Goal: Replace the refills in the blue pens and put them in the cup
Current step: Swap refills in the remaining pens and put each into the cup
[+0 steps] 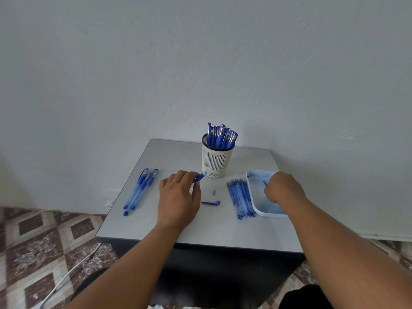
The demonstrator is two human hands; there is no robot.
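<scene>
My left hand [178,197] grips an open blue pen barrel [200,176], its front end pointing up and right toward the cup. My right hand [283,187] is over the white tray [252,186], fingers curled round a thin refill [265,183] whose end sticks out. A white slotted cup [215,162] at the back holds several blue pens. Several capped blue pens [140,190] lie at the table's left. A row of refills [239,199] lies left of the tray. A pen tip [214,193] and a blue cap [211,202] rest between my hands.
The small grey table [200,233] stands against a pale wall. Its front edge drops to a dark base. A patterned tile floor [44,241] surrounds it, with a white cable [66,275] running at the lower left.
</scene>
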